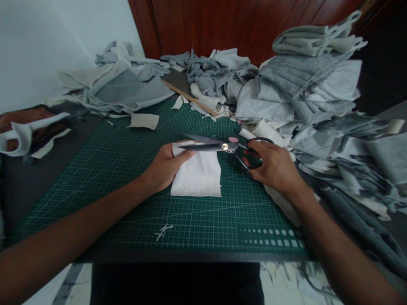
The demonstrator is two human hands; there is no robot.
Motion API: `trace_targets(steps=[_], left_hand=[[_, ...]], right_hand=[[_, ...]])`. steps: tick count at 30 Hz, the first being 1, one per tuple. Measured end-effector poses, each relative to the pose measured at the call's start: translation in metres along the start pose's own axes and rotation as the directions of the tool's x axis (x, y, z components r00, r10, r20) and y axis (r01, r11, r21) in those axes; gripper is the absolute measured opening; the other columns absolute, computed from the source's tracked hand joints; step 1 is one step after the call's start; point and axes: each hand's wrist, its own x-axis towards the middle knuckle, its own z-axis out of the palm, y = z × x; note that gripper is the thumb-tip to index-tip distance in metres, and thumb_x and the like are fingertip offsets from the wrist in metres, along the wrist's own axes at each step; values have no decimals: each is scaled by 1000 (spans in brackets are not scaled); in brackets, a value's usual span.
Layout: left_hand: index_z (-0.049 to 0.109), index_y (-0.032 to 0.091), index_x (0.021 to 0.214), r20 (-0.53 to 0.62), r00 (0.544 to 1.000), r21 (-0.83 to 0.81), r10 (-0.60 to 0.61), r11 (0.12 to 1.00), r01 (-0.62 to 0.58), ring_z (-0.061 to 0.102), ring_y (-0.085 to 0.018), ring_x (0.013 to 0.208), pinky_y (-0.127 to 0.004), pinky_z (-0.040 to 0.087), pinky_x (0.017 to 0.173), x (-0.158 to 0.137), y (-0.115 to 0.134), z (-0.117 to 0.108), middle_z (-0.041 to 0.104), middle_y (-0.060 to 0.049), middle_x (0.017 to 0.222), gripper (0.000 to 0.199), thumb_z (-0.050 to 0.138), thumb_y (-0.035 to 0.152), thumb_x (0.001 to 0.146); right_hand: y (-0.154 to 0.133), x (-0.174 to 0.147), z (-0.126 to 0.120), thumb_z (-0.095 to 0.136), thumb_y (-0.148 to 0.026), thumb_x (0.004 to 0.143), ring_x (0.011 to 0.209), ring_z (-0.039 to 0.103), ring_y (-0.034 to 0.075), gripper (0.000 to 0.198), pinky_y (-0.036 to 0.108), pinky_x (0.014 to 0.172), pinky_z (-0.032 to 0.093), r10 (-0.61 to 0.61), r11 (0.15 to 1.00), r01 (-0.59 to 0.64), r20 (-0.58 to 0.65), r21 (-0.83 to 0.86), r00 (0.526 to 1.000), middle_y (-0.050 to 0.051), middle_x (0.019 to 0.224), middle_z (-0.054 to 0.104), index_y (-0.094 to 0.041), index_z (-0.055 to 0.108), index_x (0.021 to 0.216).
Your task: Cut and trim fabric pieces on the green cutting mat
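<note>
My left hand [167, 165] pinches the upper left edge of a white fabric piece [197, 176], thumb on top. The cloth hangs or lies over the green cutting mat [197, 224]; I cannot tell how much of it touches the mat. My right hand [275, 165] grips the black handles of a pair of scissors [225, 147], with fingers through the loops. The blades are parted and point left across the top of the fabric, close to my left thumb. A pink oval piece [233, 139] shows just behind the scissors' pivot.
Grey and white cloth heaps stand at the back left [121, 89] and in a tall stack at right [286, 80]. A wooden ruler [190, 98] lies behind the mat among scraps. One small fabric rectangle [144, 121] rests on the mat's far left.
</note>
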Motion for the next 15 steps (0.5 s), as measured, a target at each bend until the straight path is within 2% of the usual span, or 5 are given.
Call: trace_targets(steps=[9, 15], left_hand=[[75, 18, 93, -13, 1000, 66, -4, 998, 5, 72, -23, 84, -34, 57, 72, 0, -2, -2, 76, -5, 84, 38, 81, 51, 77], [76, 17, 93, -16, 1000, 10, -14, 1000, 14, 72, -22, 83, -33, 58, 73, 0, -1, -1, 76, -4, 85, 39, 86, 49, 73]], right_hand=[[-1, 0, 0, 60, -18, 82, 72, 63, 23, 16, 33, 63, 39, 11, 1000, -11, -8, -12, 1000, 7, 86, 73, -21, 63, 97], [-2, 0, 0, 60, -18, 81, 72, 64, 23, 15, 32, 63, 39, 29, 1000, -29, -11, -11, 1000, 6, 85, 73, -21, 64, 95]])
